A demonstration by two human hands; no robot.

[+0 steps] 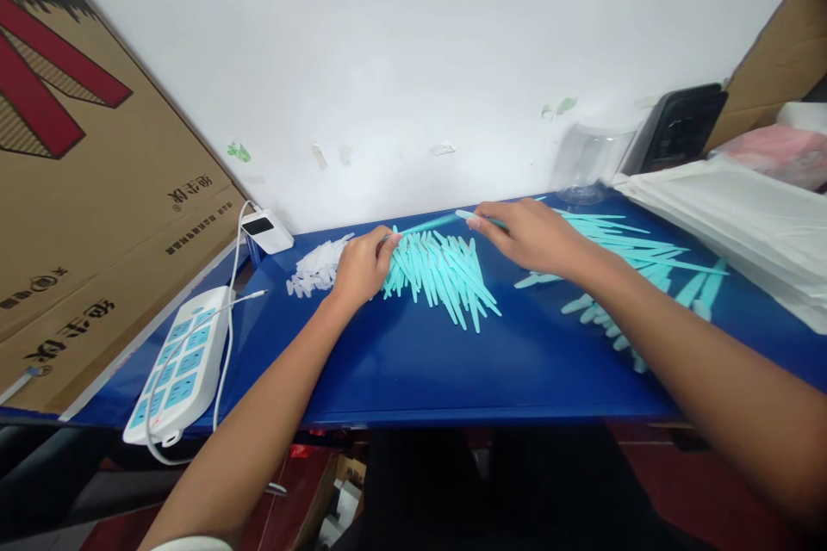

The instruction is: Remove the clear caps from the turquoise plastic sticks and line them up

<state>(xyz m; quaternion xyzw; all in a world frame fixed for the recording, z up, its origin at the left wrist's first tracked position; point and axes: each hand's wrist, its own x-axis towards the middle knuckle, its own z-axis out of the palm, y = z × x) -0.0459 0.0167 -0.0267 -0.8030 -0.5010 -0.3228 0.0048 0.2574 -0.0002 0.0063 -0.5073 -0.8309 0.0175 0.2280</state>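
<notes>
My left hand (pixel 363 265) is closed in a pinch on one end of a slim teal stick (pixel 430 225), which points right and is blurred. Across from it, my right hand (pixel 526 231) pinches another teal stick with a pale, whitish end (pixel 463 214) poking out past the fingertips. Under and between the hands lies a pile of tapered teal sticks (pixel 443 271). Small translucent white pieces (pixel 318 265), perhaps caps, are heaped left of my left hand. Beyond my right forearm more teal sticks (pixel 652 256) are spread, several with pale ends; the forearm hides part of them.
On the blue table (pixel 413 370) lie a white power strip (pixel 184 362) with a cable and a small white device (pixel 268 231). A clear jar (pixel 591 162), a black object (pixel 685 127) and stacked white sheets (pixel 736 224) stand right. A large cardboard box (pixel 116 189) rises left.
</notes>
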